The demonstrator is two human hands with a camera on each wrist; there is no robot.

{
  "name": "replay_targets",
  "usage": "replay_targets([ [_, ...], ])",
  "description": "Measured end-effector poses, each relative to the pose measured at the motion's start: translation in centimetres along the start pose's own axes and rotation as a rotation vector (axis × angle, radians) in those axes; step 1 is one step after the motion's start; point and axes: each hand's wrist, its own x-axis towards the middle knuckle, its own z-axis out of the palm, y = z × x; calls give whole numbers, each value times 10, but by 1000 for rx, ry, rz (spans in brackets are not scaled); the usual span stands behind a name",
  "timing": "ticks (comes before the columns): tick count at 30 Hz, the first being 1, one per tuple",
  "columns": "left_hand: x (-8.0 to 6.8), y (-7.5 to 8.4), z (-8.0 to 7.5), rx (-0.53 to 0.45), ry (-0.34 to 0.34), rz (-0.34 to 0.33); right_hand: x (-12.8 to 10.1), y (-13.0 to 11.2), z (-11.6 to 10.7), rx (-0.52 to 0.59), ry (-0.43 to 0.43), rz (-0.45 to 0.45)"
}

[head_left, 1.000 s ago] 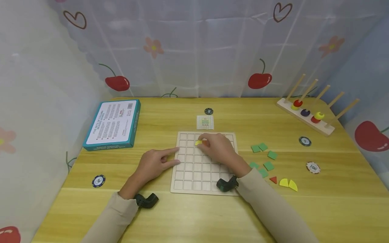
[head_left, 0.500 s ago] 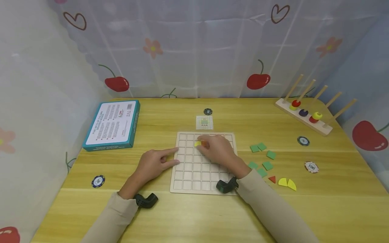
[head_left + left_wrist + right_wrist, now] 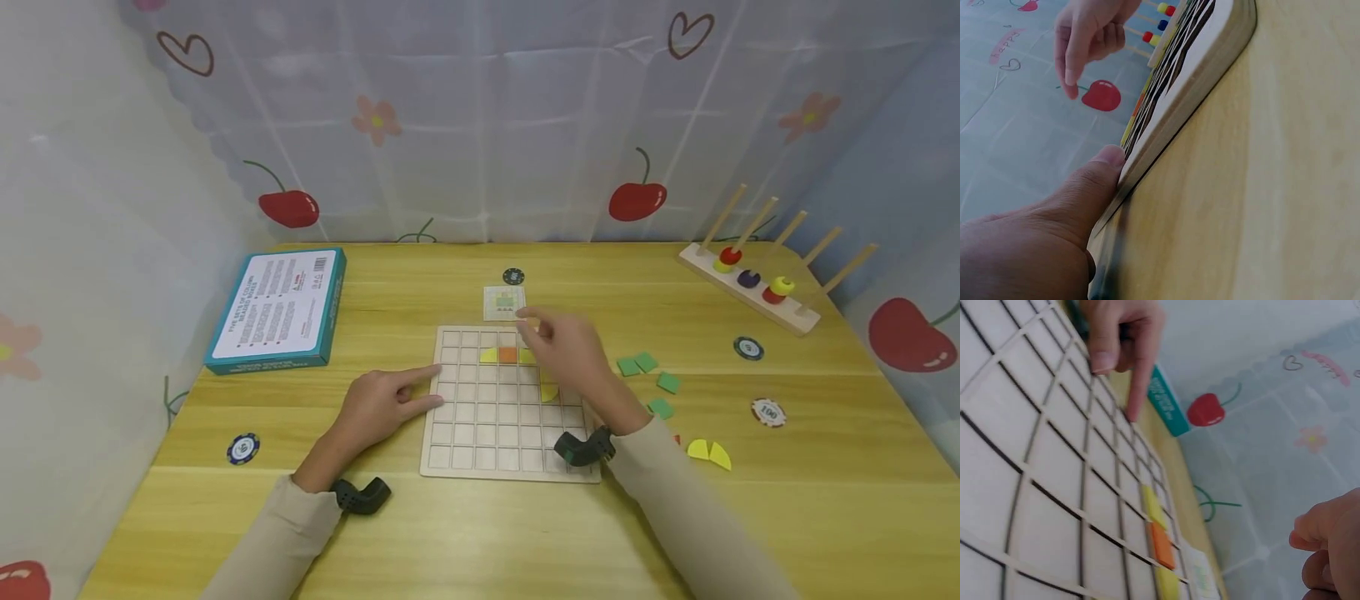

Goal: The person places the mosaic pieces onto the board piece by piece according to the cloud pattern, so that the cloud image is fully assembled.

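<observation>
On grid board [image 3: 506, 404]: we see yellow, orange tile [image 3: 507, 355], yellow placed.
Left hand [image 3: 378, 406]: relaxed, steadying board.
Right hand [image 3: 564, 354]: empty, loosely curled.
Left over: green tiles [image 3: 639, 365].

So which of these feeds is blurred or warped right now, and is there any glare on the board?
Head view: even, soft light, no glare on the grid board; the right hand is slightly motion-blurred. Left wrist view: the left hand fills the corner, soft and close. Right wrist view: grid lines bow from lens distortion, right fingertips out of focus.
</observation>
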Motion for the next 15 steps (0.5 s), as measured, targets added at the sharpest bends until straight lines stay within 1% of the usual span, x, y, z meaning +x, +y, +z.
replay_targets([
  [4, 0, 0, 0, -3, -2, -1, -9, 9, -34, 35, 84, 20],
  [7, 0, 1, 0, -1, -2, -6, -24, 21, -54, 18, 96, -3],
  [10, 0, 1, -1, 5, -9, -16, -45, 36, -65, -33, 76, -3],
  [15, 0, -1, -3, 5, -10, -16, -89, 62, -80, -78, 7, 65],
])
